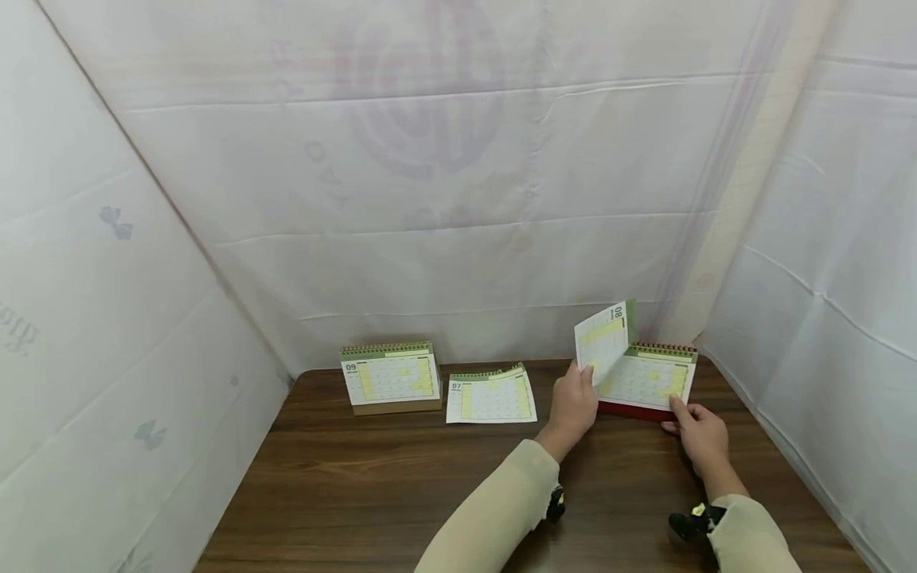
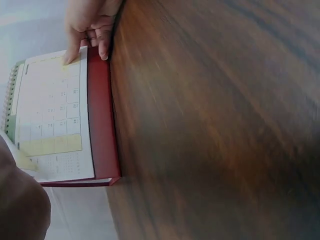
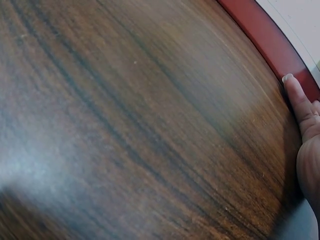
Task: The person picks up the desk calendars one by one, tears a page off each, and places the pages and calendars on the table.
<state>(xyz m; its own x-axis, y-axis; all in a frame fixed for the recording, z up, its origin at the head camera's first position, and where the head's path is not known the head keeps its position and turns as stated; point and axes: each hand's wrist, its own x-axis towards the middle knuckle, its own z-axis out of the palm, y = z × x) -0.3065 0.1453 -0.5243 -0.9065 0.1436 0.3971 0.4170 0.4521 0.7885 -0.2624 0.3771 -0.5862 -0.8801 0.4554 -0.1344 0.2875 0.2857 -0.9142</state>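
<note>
At the right of the table stands a desk calendar (image 1: 648,378) with a red base (image 2: 102,120) and a spiral binding along its top. My left hand (image 1: 575,402) pinches a page (image 1: 602,342) marked 08, which is lifted and turned to the left of the calendar; in the left wrist view that hand (image 2: 22,200) is dark and partly cut off. At the calendar's lower right corner, my right hand (image 1: 702,438) grips with the thumb on the front page and the fingers at the red base. The right wrist view shows only part of this hand (image 3: 310,125).
A loose calendar sheet marked 07 (image 1: 494,402), with a torn top edge, lies left of my left hand. Farther left stands another desk calendar (image 1: 394,378) showing 09, on a brown base. Whitish cloth walls (image 1: 430,278) border the brown wooden table (image 1: 344,485).
</note>
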